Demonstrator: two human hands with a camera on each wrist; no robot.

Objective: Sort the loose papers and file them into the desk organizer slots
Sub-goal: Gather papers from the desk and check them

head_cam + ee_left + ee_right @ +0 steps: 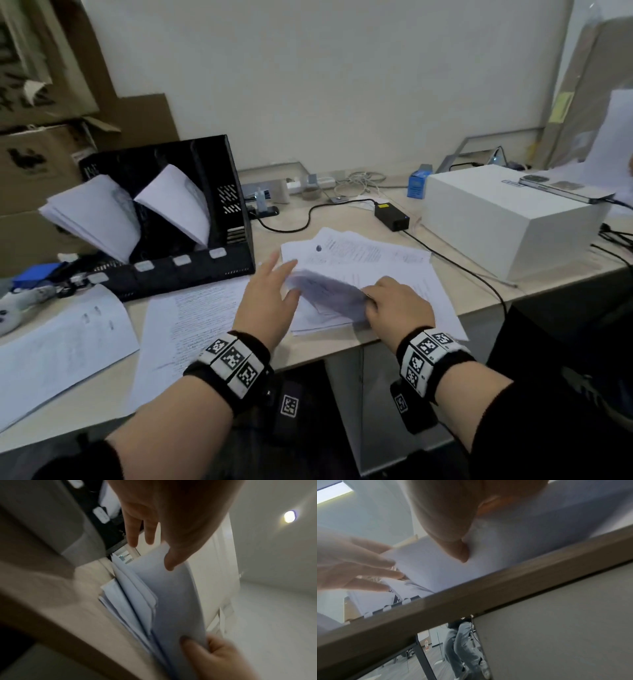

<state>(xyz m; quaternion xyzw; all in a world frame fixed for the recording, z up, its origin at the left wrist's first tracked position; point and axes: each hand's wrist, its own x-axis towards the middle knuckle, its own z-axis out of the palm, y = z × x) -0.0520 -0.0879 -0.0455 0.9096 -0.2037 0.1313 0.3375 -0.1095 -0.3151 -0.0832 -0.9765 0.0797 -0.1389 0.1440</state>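
A black desk organizer (pixel 191 272) stands at the back left, with white papers (pixel 92 212) leaning in its slots. A loose pile of printed papers (pixel 376 257) lies on the desk's middle right. My right hand (pixel 371 301) pinches the near corner of a few sheets (pixel 329 291) lifted off that pile; its thumb (pixel 453 543) lies on the paper. My left hand (pixel 274 287) is beside the sheets' left edge with straight fingers, and its thumb (pixel 169 562) touches the raised sheet (pixel 171 601).
Two more printed sheets (pixel 195 325) (pixel 58 346) lie at the front left of the desk. A white box (pixel 507 226) with a phone (pixel 561 190) on it stands at the right. A power adapter (pixel 390 212) and its cable run behind the pile. A person's legs (pixel 464 649) show below the desk.
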